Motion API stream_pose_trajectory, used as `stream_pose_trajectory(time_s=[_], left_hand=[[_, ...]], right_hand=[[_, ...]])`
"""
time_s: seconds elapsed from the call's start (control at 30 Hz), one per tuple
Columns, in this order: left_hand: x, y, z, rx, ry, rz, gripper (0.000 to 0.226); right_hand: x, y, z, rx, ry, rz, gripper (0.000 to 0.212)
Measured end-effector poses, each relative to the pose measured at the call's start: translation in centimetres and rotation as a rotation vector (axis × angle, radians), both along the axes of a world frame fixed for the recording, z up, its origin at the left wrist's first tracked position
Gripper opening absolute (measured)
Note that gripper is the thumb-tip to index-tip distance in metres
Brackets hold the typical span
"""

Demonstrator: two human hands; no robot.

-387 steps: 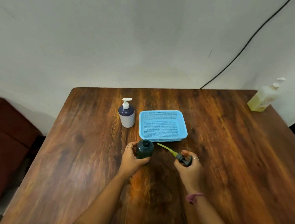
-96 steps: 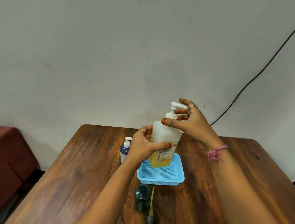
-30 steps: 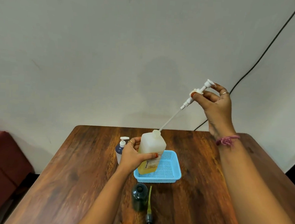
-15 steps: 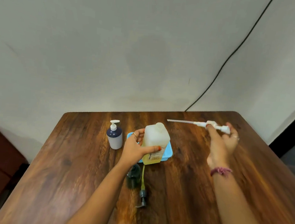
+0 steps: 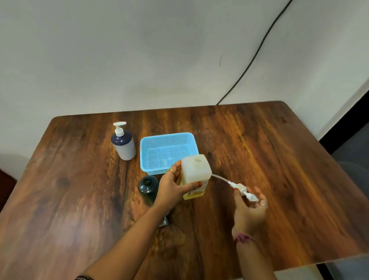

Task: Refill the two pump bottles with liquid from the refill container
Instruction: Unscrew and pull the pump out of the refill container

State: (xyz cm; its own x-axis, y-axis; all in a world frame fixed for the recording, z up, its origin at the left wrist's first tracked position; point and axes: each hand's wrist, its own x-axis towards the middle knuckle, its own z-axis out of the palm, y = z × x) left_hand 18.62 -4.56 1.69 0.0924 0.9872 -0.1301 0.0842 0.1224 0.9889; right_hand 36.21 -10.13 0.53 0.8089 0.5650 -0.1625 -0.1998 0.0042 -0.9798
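Left grip (image 5: 170, 191) clasps the translucent square refill container (image 5: 195, 176), part-full, slippery; right grip (image 5: 249, 208) pinches its white pump (image 5: 242, 189).

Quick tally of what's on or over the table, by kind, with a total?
Bottles: 3: white-and-navy pump bottle, open dark bottle, refill container held by the left hand
Removed pumps: 2: white pump in the right hand, dark pump mostly hidden under the left forearm
Baskets: 1: blue basket
Total: 6
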Motion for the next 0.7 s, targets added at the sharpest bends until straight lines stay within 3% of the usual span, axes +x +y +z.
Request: stream_pose_trajectory(time_s=[0.13, 0.23, 0.47, 0.7], left_hand=[[0.7, -0.8, -1.6, -0.035, 0.027, 0.019, 0.080], [1.1, -0.8, -2.5, -0.057, 0.035, 0.006, 0.079], [0.9, -1.0, -3.5, -0.086, 0.030, 0.017, 0.073], [1.0, -1.4, -4.4, -0.127, -0.025, -0.006, 0.077]], right_hand=[[-0.9, -1.4, -3.6, -0.121, -0.095, -0.020, 0.033], [-1.3, -1.9, -5.5, -0.198, -0.291, 0.053, 0.026], [-1.4, -2.9, -8.6, -0.321, -0.612, 0.260, 0.031], [-1.4, -2.5, -9.3, -0.338, -0.695, 0.330, 0.024]])
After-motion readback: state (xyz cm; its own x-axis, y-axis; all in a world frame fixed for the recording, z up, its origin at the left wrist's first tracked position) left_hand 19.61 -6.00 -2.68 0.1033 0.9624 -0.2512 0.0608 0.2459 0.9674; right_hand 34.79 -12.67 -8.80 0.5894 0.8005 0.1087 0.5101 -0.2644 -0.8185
